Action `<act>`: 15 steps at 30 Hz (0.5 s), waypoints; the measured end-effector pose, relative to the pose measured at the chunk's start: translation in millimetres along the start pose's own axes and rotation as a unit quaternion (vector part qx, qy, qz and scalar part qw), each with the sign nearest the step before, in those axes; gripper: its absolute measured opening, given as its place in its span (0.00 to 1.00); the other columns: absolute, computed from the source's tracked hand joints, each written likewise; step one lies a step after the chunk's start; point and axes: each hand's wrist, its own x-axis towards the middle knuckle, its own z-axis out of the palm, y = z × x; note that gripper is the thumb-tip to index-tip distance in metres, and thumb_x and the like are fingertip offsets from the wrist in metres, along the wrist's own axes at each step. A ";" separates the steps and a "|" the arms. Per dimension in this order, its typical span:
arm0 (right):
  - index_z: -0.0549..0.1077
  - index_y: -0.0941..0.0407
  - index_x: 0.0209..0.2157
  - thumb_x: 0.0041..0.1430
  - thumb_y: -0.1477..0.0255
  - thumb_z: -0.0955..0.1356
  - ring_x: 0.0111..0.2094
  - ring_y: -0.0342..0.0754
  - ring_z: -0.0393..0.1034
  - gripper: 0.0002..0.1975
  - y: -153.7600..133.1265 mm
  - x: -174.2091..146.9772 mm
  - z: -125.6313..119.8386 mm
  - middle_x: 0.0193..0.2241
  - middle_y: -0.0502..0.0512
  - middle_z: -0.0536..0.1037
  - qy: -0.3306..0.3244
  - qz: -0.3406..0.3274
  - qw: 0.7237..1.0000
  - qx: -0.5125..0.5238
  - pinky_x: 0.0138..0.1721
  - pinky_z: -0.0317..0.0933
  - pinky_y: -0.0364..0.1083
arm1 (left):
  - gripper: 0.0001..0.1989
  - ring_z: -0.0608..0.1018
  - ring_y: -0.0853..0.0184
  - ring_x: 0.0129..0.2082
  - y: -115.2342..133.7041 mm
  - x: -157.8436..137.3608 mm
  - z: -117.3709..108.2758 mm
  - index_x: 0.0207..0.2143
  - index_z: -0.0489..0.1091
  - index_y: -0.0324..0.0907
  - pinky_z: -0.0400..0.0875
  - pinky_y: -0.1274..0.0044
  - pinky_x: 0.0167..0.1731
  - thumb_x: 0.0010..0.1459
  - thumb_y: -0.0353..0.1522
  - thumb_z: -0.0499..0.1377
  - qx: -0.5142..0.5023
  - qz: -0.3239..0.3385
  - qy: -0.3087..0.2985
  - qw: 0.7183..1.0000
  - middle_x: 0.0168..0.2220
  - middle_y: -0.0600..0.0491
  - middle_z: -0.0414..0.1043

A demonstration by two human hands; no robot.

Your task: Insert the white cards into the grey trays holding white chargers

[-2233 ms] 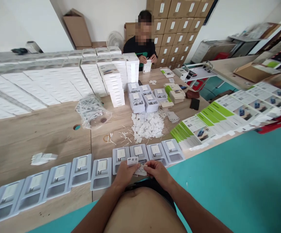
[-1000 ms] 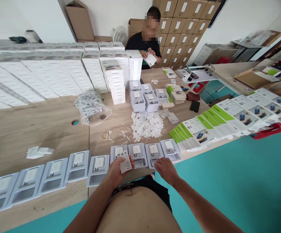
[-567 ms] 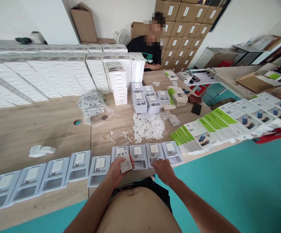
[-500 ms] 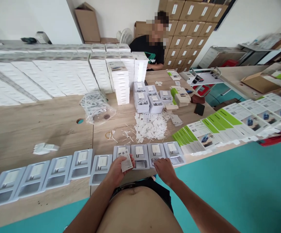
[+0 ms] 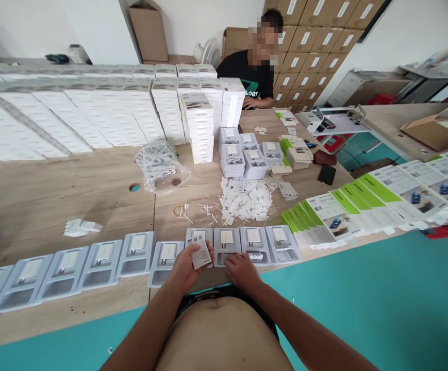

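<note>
My left hand is closed around a small stack of white printed leaflets, held above the front edge of the table. A row of grey plastic trays runs along that edge, each with a flat white device in its upper compartment. My right hand reaches over the tray just right of the leaflets, its curled fingertips at the lower compartment. Whatever those fingers grip is hidden. In the neighbouring tray to the right, a white printed piece lies in the lower compartment.
Beyond the trays lie a heap of small white pieces, a bag of cables and stacked filled trays. White boxes form a wall at the back left. Green-and-white box sleeves line the right. A person sits opposite.
My right hand has moved left from one tray to its neighbour, uncovering a white printed piece there. My left hand still holds the leaflets. The view has shifted slightly.
</note>
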 end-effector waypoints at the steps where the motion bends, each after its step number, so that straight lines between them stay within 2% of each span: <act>1: 0.73 0.56 0.42 0.60 0.70 0.68 0.45 0.55 0.68 0.09 -1.1 1.8 1.4 0.42 0.60 0.77 0.000 0.007 1.000 -0.002 0.49 0.52 0.54 | 0.14 0.81 0.60 0.34 1.4 -0.2 -0.6 0.43 0.72 0.31 0.79 0.68 0.37 0.55 0.26 0.54 -0.003 -0.001 0.001 1.000 0.35 0.42 0.78; 5: 0.73 0.58 0.38 0.60 0.70 0.67 0.43 0.55 0.68 0.07 -4.9 8.9 0.5 0.38 0.61 0.78 0.001 0.014 1.000 -0.005 0.48 0.52 0.54 | 0.15 0.80 0.61 0.36 11.9 -2.4 -3.8 0.45 0.72 0.32 0.79 0.65 0.39 0.56 0.27 0.54 -0.005 0.006 -0.005 1.000 0.37 0.42 0.77; 9: 0.74 0.54 0.38 0.63 0.74 0.64 0.43 0.53 0.69 0.07 -2.9 3.9 -12.1 0.37 0.56 0.79 0.007 0.007 1.000 0.005 0.47 0.52 0.53 | 0.16 0.80 0.61 0.39 28.0 -9.4 -11.4 0.47 0.72 0.33 0.79 0.64 0.42 0.56 0.28 0.55 0.012 0.020 -0.013 1.000 0.41 0.42 0.76; 12: 0.74 0.52 0.41 0.63 0.78 0.62 0.44 0.50 0.68 0.12 11.5 -10.8 -28.5 0.39 0.53 0.79 0.063 0.038 0.996 0.051 0.47 0.51 0.51 | 0.16 0.79 0.60 0.39 35.5 -15.8 -18.6 0.47 0.72 0.32 0.79 0.65 0.41 0.56 0.28 0.56 0.016 0.027 -0.001 0.999 0.40 0.42 0.76; 15: 0.74 0.53 0.41 0.60 0.80 0.63 0.45 0.51 0.68 0.12 37.3 -27.9 -43.3 0.41 0.54 0.78 0.110 0.094 0.987 0.074 0.48 0.51 0.50 | 0.16 0.80 0.60 0.38 33.5 -18.5 -23.0 0.47 0.73 0.32 0.79 0.66 0.42 0.56 0.28 0.55 0.011 0.027 0.008 1.000 0.40 0.41 0.77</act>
